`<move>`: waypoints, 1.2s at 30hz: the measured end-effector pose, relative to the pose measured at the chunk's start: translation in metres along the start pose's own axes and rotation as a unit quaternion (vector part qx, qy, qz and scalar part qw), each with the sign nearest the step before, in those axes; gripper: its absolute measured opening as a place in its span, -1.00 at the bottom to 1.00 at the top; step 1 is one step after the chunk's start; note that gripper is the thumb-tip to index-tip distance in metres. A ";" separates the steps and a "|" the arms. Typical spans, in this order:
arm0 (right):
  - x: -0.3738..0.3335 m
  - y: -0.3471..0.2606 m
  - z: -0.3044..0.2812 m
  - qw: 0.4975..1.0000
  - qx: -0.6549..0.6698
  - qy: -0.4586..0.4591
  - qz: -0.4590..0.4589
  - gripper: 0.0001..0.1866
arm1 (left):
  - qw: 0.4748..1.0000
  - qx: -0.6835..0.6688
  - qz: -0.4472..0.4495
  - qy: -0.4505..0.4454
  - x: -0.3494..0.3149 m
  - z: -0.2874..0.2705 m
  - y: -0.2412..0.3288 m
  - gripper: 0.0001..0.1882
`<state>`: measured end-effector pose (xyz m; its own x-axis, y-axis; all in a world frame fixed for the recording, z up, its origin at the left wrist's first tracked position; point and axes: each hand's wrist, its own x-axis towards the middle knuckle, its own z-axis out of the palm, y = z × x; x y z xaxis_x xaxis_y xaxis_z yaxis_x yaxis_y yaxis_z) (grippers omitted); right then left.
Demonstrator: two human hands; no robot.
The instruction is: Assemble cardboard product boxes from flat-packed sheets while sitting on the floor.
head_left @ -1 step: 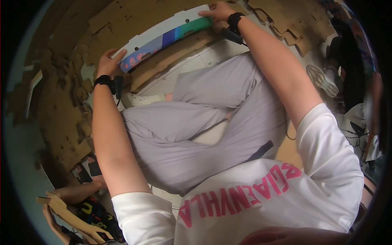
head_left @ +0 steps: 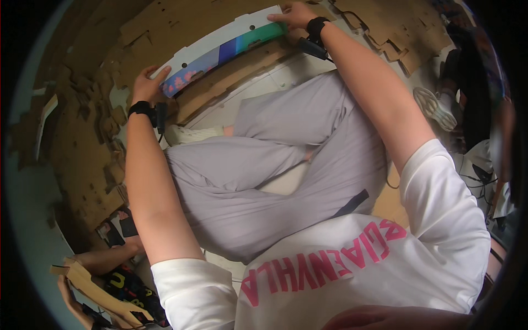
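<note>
A long cardboard box [head_left: 220, 47] spans the far side in front of me. Its top strip is white with small dark holes, and its near side is printed pale blue, dark blue and green with pink flowers. At its left end my left hand [head_left: 147, 83] is closed, thumb on the white strip and fingers behind. My right hand [head_left: 297, 16] grips the right end likewise, thumb pressed on the white edge. The fingers behind the box are mostly hidden. Each wrist wears a black strap with a small dark device.
Brown cardboard pieces [head_left: 82, 137] with cut-outs are piled at the left and far side. My crossed legs [head_left: 247, 165] take up the middle. At the lower left, another person holds a cardboard strip [head_left: 102, 294]. Someone's shoe [head_left: 434, 109] is at the right.
My left wrist has shifted very slightly to the right. Both hands keep their hold on the box, which stays in place.
</note>
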<state>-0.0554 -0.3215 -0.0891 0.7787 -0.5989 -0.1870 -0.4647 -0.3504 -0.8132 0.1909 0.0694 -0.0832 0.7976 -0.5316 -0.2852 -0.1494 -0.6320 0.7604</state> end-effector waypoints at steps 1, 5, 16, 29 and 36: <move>0.001 0.000 0.003 1.000 0.001 -0.001 0.000 -0.57 | 0.999 0.007 0.004 0.042 0.004 0.003 -0.003 -0.09; -0.001 -0.006 0.017 0.988 -0.033 0.126 -0.081 -0.60 | 0.973 0.103 0.048 0.203 0.014 0.022 -0.006 -0.15; -0.004 -0.009 0.021 0.949 -0.171 0.178 -0.195 -0.48 | 0.948 0.144 0.051 0.278 0.016 0.023 -0.009 -0.30; -0.022 -0.026 0.017 0.945 -0.267 0.135 -0.134 -0.51 | 0.954 0.275 -0.029 0.111 0.015 0.032 -0.011 -0.31; -0.011 -0.024 0.022 0.957 -0.278 0.043 -0.069 -0.42 | 0.957 0.277 -0.021 0.084 0.027 0.029 -0.028 -0.33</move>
<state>-0.0437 -0.2908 -0.0795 0.8227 -0.5675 -0.0329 -0.5305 -0.7457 -0.4031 0.2001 0.0561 -0.1290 0.8856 -0.4302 -0.1752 -0.3646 -0.8774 0.3118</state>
